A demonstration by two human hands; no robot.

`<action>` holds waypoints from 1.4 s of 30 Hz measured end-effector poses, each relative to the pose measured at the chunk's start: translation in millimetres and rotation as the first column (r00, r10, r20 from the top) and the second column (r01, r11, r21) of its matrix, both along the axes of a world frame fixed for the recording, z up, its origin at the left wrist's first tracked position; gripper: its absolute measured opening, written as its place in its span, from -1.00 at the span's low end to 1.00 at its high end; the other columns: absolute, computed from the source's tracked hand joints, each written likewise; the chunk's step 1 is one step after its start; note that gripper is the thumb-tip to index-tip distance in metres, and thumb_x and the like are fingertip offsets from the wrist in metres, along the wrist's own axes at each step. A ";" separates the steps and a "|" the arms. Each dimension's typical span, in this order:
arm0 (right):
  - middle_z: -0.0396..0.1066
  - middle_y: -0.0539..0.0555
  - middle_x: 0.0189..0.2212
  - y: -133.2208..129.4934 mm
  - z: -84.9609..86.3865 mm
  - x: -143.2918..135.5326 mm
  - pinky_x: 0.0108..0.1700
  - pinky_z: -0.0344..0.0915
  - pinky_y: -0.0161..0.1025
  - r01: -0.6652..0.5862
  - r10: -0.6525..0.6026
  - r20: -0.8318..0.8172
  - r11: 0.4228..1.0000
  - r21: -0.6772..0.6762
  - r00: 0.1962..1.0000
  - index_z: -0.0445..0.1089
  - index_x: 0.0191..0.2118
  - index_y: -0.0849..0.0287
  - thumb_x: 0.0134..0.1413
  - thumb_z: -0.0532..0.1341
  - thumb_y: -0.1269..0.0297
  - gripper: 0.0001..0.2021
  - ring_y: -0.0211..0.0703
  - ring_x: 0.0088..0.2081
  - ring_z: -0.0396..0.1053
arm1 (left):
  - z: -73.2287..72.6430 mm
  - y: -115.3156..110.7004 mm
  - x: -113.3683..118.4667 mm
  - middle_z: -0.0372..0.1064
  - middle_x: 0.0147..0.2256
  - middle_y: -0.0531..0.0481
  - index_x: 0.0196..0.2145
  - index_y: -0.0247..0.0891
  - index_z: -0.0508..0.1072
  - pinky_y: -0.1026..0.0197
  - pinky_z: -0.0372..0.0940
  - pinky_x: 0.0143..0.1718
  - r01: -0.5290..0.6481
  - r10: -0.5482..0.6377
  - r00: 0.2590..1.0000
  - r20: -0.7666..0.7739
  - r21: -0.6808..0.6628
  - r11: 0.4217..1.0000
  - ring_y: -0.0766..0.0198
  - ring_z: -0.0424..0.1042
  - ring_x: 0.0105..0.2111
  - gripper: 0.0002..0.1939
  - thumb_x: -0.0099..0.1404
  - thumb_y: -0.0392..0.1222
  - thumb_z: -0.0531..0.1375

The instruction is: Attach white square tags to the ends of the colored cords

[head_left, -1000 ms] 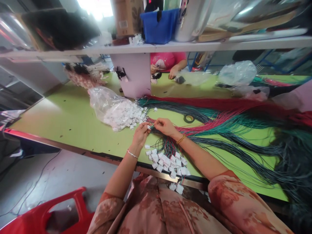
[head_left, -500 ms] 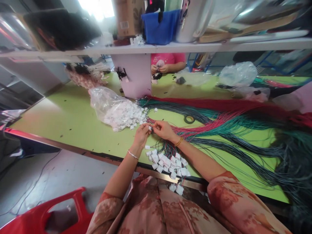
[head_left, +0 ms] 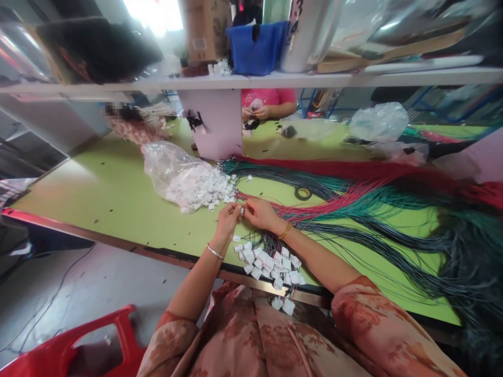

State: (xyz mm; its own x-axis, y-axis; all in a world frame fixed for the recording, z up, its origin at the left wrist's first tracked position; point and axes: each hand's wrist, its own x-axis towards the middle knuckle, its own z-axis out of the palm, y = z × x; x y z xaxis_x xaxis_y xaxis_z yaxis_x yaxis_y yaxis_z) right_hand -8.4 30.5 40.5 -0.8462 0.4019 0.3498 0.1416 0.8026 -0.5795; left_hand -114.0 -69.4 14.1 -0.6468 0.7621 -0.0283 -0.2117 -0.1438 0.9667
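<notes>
Between thumb and fingers, my left hand (head_left: pixel 228 221) pinches a small white connector housing (head_left: pixel 242 210). My right hand (head_left: pixel 260 213) is closed right beside it, fingertips almost touching the housing; a thin wire seems to be in them, but the fingers hide most of it. Just beyond my hands, loose white connector housings (head_left: pixel 202 187) spill from a clear plastic bag (head_left: pixel 157 162). Nearer my body, several white connectors with wires attached (head_left: pixel 271 262) lie in a heap at the table edge. Red wires (head_left: pixel 334 201) run from beside my right hand toward the right.
Bundles of green wires (head_left: pixel 377 199) and dark wires (head_left: pixel 393 235) cover the right side of the green table (head_left: pixel 78 188). A tape roll (head_left: pixel 303 193) lies among them. A shelf (head_left: pixel 157 84) with a blue bin (head_left: pixel 257 50) spans above. Across sits a person in pink (head_left: pixel 271 98). A red chair (head_left: pixel 126 335) stands lower left.
My right hand has shifted slightly closer to the connector housing, and its fingers have curled in more. The white housing now shows less between my left fingers. The whole view has moved slightly.
</notes>
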 end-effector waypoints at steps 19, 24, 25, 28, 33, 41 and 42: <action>0.49 0.24 -0.32 136.0 18.8 80.0 -0.26 0.21 -0.21 0.453 -0.564 0.536 0.825 0.337 0.628 0.49 -0.38 0.21 -0.12 0.24 0.18 -0.78 0.02 -0.26 0.41 | 5.2 -12.0 -8.8 0.35 -0.55 0.10 -0.26 -0.25 0.34 0.33 0.15 -0.57 0.210 -0.308 0.906 -0.291 -0.325 0.922 0.40 0.28 -0.62 -0.81 0.12 -0.23 0.15; 0.44 0.21 -0.27 121.1 10.9 102.8 -0.27 0.18 -0.24 0.405 -0.479 0.441 0.878 0.256 0.759 0.46 -0.35 0.23 0.04 0.15 0.18 -0.77 -0.07 -0.28 0.36 | 3.8 -8.9 -6.1 0.38 -0.52 0.08 -0.22 -0.27 0.37 0.28 0.24 -0.38 0.202 -0.244 0.930 -0.275 -0.170 0.964 0.35 0.36 -0.48 -0.75 0.11 -0.21 0.19; 0.43 0.17 -0.30 114.6 12.1 100.9 -0.28 0.17 -0.26 0.385 -0.415 0.356 0.910 0.156 0.837 0.44 -0.32 0.22 0.08 0.13 0.15 -0.75 -0.12 -0.31 0.34 | 3.4 -7.6 -4.6 0.39 -0.51 0.07 -0.21 -0.28 0.38 0.27 0.24 -0.36 0.189 -0.224 0.942 -0.249 -0.153 0.970 0.35 0.37 -0.46 -0.74 0.11 -0.20 0.20; 0.37 0.05 -0.39 83.3 19.6 84.9 -0.31 0.14 -0.30 0.124 -0.107 0.094 0.972 -0.201 0.990 0.39 -0.26 0.23 0.15 0.09 0.07 -0.69 -0.22 -0.38 0.25 | 1.3 -3.8 -0.3 0.39 -0.50 0.04 -0.24 -0.30 0.42 0.27 0.22 -0.38 0.166 -0.192 0.970 -0.150 -0.170 0.971 0.36 0.34 -0.48 -0.74 0.09 -0.16 0.22; 0.25 -0.03 -0.48 19.9 16.7 49.7 -0.36 0.10 -0.32 -0.241 0.271 0.019 0.884 -0.401 0.963 0.30 -0.37 0.21 0.14 0.12 0.10 -0.75 -0.27 -0.44 0.16 | 0.7 -1.4 2.9 0.33 -0.55 0.05 -0.39 -0.31 0.44 0.28 0.15 -0.45 0.148 -0.161 0.985 -0.067 -0.175 0.973 0.39 0.24 -0.55 -0.79 0.09 -0.10 0.24; 0.19 -0.07 -0.55 -0.5 -9.3 40.4 -0.41 0.00 -0.31 -0.098 0.134 0.143 0.966 -0.239 0.981 0.18 -0.48 0.16 0.11 0.14 0.25 -0.81 -0.28 -0.49 0.10 | 6.7 -3.2 1.8 0.34 -0.53 0.05 -0.50 -0.28 0.42 0.26 0.17 -0.36 0.027 -0.090 0.944 -0.317 -0.196 0.980 0.32 0.27 -0.47 -0.77 0.10 -0.06 0.28; 0.21 -0.06 -0.55 -1.7 -8.1 41.8 -0.41 0.01 -0.31 -0.101 0.139 0.150 0.967 -0.233 0.979 0.20 -0.47 0.16 0.11 0.15 0.25 -0.82 -0.28 -0.49 0.12 | 7.6 -3.2 2.3 0.35 -0.52 0.05 -0.50 -0.28 0.42 0.25 0.17 -0.33 0.000 -0.076 0.927 -0.366 -0.204 0.979 0.30 0.28 -0.45 -0.81 0.09 -0.10 0.28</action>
State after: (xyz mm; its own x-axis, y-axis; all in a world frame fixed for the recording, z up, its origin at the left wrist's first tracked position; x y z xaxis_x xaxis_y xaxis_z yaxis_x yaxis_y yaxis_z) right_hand 33.4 28.9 32.5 -0.9312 0.3458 0.1153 0.1604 0.6727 -0.7223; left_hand -111.8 -72.6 21.7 -0.6106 0.7899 0.0559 0.1651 0.0580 0.9846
